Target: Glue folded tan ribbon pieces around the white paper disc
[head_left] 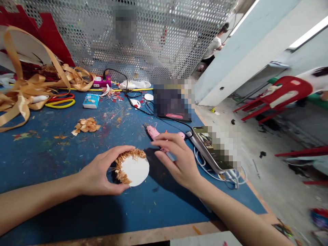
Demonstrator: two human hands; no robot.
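Note:
My left hand (98,171) grips a round white disc (137,171) by its left side, thumb below and fingers above. Crinkled gold ribbon pieces (122,168) line the disc's upper and left edge; the right side is bare white. Just right of the disc, my right hand (183,160) is held above the table with its fingers apart and nothing visible between them. A pink glue gun (153,131) lies beyond that hand, partly hidden by it, nozzle towards the upper left. Cut gold ribbon pieces (87,126) form a small pile beyond my left hand.
Long gold ribbon loops (15,92) fill the far left. A small blue box (91,101), purple power socket (101,81) and black cord lie along the back, before a perforated metal panel (89,37). A phone (212,150) with white cables stands at the right edge.

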